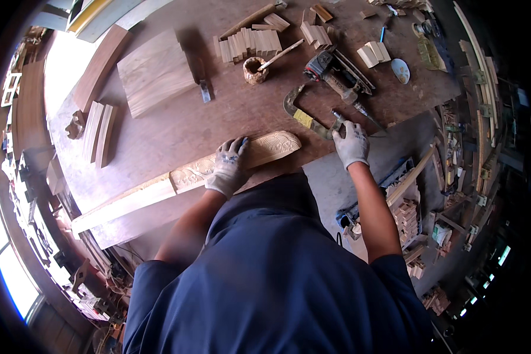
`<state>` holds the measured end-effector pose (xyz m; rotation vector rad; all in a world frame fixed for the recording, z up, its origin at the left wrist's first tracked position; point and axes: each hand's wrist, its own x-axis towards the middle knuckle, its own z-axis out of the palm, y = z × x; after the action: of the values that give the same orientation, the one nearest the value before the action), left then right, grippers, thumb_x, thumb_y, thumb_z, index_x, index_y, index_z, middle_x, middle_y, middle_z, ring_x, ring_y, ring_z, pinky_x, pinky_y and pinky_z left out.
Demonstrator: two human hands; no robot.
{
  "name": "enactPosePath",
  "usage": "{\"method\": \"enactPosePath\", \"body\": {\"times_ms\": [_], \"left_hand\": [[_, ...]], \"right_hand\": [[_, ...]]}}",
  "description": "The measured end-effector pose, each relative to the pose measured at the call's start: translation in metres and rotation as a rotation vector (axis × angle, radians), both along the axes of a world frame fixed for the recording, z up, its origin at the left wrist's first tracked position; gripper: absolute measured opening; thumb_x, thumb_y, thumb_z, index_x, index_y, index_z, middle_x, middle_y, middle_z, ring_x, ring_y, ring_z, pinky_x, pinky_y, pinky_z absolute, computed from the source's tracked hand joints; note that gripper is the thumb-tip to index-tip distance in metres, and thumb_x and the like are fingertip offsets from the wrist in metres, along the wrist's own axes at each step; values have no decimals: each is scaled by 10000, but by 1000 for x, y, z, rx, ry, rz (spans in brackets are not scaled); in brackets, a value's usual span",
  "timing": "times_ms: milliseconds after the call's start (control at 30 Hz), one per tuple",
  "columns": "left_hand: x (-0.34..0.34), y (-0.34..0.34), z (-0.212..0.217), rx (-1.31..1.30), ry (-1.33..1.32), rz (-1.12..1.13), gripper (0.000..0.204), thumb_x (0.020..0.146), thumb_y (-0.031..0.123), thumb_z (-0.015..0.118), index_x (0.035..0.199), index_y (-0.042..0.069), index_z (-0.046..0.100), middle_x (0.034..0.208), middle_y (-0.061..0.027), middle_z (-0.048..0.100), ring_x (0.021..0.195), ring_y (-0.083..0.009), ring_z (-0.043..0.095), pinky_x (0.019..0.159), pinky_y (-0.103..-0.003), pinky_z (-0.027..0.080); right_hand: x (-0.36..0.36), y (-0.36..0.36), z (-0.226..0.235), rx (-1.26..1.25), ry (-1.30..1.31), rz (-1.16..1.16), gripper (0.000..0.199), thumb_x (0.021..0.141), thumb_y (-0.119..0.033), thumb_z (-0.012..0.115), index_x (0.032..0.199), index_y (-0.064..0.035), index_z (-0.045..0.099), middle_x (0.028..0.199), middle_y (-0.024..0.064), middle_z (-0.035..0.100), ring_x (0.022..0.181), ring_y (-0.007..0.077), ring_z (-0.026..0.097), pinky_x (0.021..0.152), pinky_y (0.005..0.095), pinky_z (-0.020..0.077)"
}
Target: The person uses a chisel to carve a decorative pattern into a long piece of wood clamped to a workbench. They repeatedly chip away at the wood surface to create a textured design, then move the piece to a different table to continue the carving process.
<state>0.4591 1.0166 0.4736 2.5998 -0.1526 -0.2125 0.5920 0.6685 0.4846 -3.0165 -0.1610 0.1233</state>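
Observation:
A long pale wooden piece with carved swirls at its rounded end (pixel 274 146) lies along the near edge of the bench. My left hand (pixel 229 167), in a grey-white work glove, grips this carved board from the near side, fingers curled over its top. My right hand (pixel 352 144), gloved alike, is closed around the screw end of a C-clamp (pixel 304 118) with a yellow patch on its frame. The clamp lies on the bench, just beyond the board's rounded end. Beside it rests a nail gun (pixel 336 76).
A small crusted pot (pixel 255 71) with a stick stands near stacked wood blocks (pixel 249 44). A flat wooden panel (pixel 156 74), a chisel-like blade (pixel 205 91) and curved strips (pixel 100 133) lie left. A small dish (pixel 400 71) sits right. Below the bench, a crate (pixel 408 215) holds wood pieces.

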Motion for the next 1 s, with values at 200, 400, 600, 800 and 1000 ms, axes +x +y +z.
{"method": "enactPosePath", "body": {"times_ms": [200, 400, 600, 800, 1000], "left_hand": [[10, 9, 1, -53, -35, 45, 779, 781, 337, 821, 1425, 27, 510, 1401, -209, 550, 1288, -426, 494, 1103, -520, 404], [20, 25, 14, 43, 70, 146, 844, 711, 297, 890, 1413, 34, 501, 1363, -194, 563, 1281, -416, 494, 1101, -520, 400], [12, 21, -3, 111, 55, 229, 537, 873, 142, 658, 1382, 12, 545, 1386, -200, 570, 1314, -416, 478, 1128, -494, 386], [27, 12, 15, -23, 26, 275, 706, 729, 66, 774, 1391, 11, 533, 1396, -214, 551, 1317, -431, 469, 1140, -496, 387], [21, 8, 22, 68, 143, 344, 721, 715, 18, 748, 1406, 46, 545, 1433, -164, 554, 1368, -391, 462, 1198, -476, 351]], "right_hand": [[23, -44, 3, 116, -94, -139, 468, 851, -403, 741, 1195, -100, 645, 1161, 214, 680, 1060, 409, 658, 912, 524, 523], [127, -62, 15, 317, 54, -311, 525, 844, -360, 760, 1278, -91, 642, 1191, 242, 698, 1147, 405, 654, 986, 487, 509], [225, -71, -24, 177, -63, -290, 529, 804, -343, 769, 1244, -88, 623, 1232, 283, 648, 1167, 433, 618, 981, 513, 501], [272, -92, -69, -42, -119, -346, 609, 783, -478, 747, 1236, -80, 662, 1173, 225, 711, 1069, 406, 695, 896, 509, 556], [273, -83, -46, -30, -63, -303, 678, 743, -461, 836, 1242, -50, 632, 1193, 229, 701, 1109, 409, 673, 945, 482, 535]]}}
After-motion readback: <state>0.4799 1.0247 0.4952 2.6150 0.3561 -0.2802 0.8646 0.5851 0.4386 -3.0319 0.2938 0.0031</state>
